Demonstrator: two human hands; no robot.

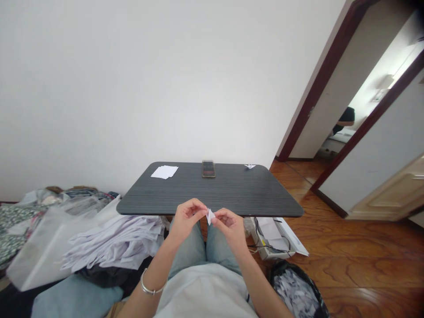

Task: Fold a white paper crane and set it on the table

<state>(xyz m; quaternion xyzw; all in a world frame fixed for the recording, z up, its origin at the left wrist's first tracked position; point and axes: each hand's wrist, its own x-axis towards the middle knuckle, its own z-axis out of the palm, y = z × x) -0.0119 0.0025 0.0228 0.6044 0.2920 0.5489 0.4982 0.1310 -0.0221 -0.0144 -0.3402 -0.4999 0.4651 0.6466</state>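
Between my two hands is a small folded white paper, held just in front of the near edge of the dark table. My left hand pinches it from the left with thumb and fingertips. From the right, my right hand pinches its other side. The paper's finer folds are too small to make out. A stack of white paper sheets lies at the table's far left. At the far right corner rests a folded white paper piece with pointed ends.
A phone lies at the table's back middle. Piled clothes lie to the left. On the right floor stand a white box with cables and a black bag of paper scraps. A person is partly visible through the doorway.
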